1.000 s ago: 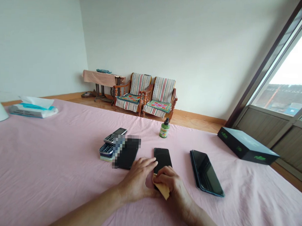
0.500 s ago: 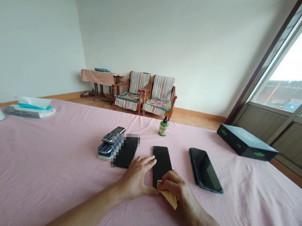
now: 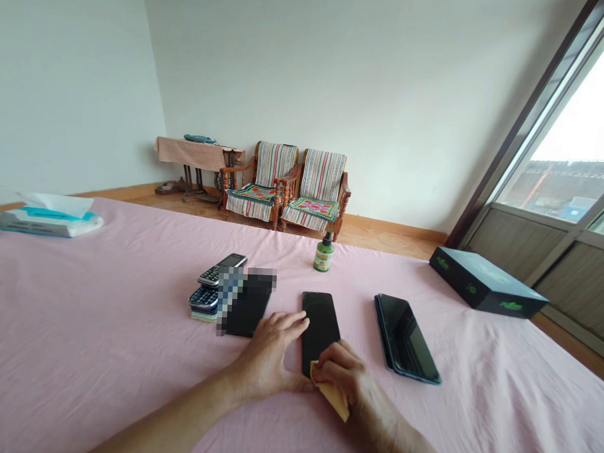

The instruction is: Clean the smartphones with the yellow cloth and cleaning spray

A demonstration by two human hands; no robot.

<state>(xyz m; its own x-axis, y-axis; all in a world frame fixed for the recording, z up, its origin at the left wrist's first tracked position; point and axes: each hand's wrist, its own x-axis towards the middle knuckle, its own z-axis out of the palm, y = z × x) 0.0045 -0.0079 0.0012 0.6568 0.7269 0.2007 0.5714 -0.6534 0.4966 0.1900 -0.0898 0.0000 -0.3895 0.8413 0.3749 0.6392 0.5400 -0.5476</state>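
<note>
A black smartphone [image 3: 320, 321] lies flat on the pink cloth, its near end partly covered by my hands. Along its left side rests my left hand [image 3: 271, 359], fingers apart, with a fingertip at the upper left edge and the thumb at the near end. My right hand [image 3: 343, 375] is closed on a yellow cloth [image 3: 335, 399] and presses it against the phone's lower right part. To the left lie a black tablet-like device [image 3: 251, 308] and a stack of keypad phones [image 3: 209, 296]. Dark smartphones [image 3: 408, 338], one on another, lie to the right.
A green spray bottle [image 3: 323, 253] stands beyond the phone. At the right back sits a black box [image 3: 484, 282]; a tissue pack [image 3: 52, 222] lies at the far left. Two chairs [image 3: 288, 186] and a small covered table [image 3: 198, 154] stand against the wall.
The whole scene has shifted slightly left in the view. My hands, the yellow cloth and the phone keep nearly the same positions relative to each other.
</note>
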